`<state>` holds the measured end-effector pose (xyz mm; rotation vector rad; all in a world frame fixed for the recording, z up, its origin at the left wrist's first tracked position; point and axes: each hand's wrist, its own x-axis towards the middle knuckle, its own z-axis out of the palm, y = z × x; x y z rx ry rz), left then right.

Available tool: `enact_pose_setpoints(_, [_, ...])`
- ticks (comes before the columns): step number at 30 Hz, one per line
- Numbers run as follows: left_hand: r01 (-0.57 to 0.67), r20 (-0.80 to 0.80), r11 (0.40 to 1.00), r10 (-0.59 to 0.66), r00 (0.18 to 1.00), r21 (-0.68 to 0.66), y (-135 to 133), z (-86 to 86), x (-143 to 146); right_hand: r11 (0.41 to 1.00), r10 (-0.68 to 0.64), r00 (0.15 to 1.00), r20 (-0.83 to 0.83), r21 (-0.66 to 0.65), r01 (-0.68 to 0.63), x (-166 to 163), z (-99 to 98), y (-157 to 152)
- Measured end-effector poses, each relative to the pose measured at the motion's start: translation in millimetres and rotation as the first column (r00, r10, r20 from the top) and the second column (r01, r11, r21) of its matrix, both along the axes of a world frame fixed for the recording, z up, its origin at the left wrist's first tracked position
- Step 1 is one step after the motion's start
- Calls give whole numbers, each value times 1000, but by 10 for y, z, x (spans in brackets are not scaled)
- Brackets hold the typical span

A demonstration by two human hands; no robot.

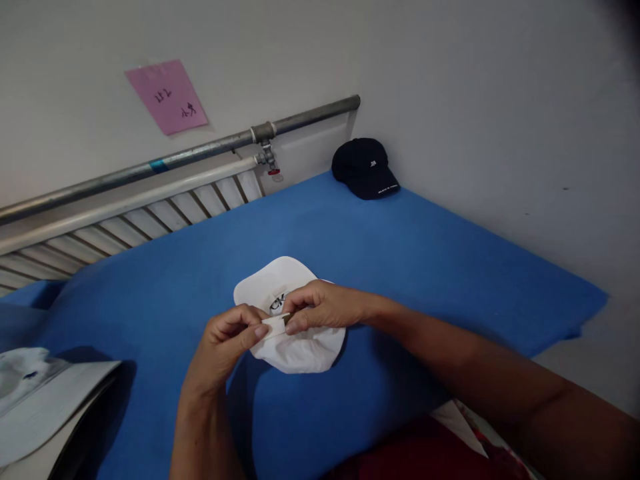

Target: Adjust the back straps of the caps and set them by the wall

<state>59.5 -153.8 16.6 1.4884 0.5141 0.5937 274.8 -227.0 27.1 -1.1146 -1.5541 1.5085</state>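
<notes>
A white cap (310,350) with dark lettering lies on the blue cloth, its brim pointing away from me. My left hand (235,333) pinches a white strap (275,327) of the cap between thumb and fingers. From the other side, my right hand (313,307) is closed at the strap's end, where a small brownish piece, perhaps the buckle, shows between the fingers. Both hands are above the cap and partly cover its lettering and crown.
A dark navy cap (363,167) sits in the far corner of the blue cloth (210,267). Several stacked caps (55,407) lie at the left. Behind are a white radiator (175,213), a metal pipe (210,150) and a pink note (167,97) on the wall.
</notes>
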Motion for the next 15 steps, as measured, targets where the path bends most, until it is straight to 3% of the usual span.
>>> enact_pose_setpoints(11, [4, 2, 999, -4, 1000, -51, 43, -14, -23, 998, -55, 997, -56, 18, 56, -30, -17, 0])
enact_pose_setpoints(15, [9, -117, 1000, -11, 993, -19, 68, 8, -9, 994, -109, 984, -138, -12, 108, 59, -17, 24])
